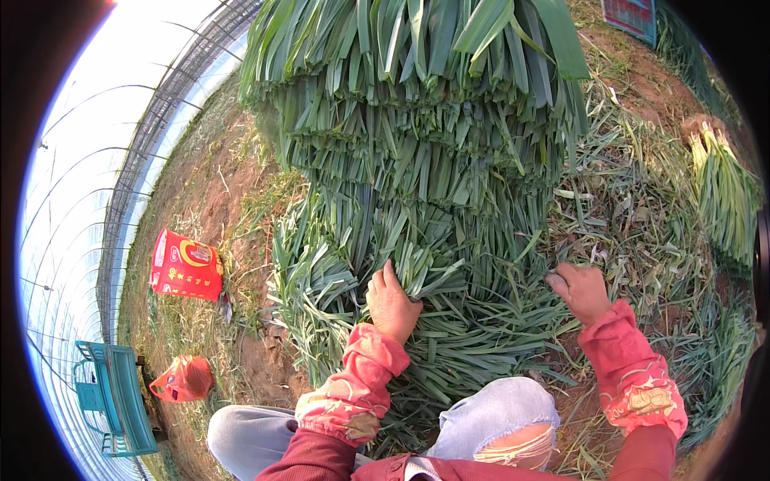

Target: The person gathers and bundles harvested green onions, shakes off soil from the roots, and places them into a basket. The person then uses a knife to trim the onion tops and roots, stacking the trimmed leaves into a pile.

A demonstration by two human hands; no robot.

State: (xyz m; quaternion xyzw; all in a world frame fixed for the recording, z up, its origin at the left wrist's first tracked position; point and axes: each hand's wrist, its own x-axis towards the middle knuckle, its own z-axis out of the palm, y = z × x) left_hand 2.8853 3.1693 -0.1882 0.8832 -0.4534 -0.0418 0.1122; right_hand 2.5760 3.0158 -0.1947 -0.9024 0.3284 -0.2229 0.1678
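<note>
My left hand (394,305) grips a small tuft of flat green leek-like leaves (426,272) at the front of the heap, and the leaves fan out from it. Across from it, my right hand (582,293) hovers at the right edge of the heap with its fingers curled in. Something dark is at its thumb tip; I cannot tell whether it holds anything. Before me rises a tall stack of cut green leaves (415,129) in layers, trimmed ends towards me. Loose leaves (481,346) lie between the stack and my knees.
A red printed bag (187,266) and an orange-red plastic bag (182,379) lie on the soil at left. Near them is a teal plastic stool or crate (114,398). A bundle with pale stems (726,186) rests at far right, beyond scattered leaf litter (625,222).
</note>
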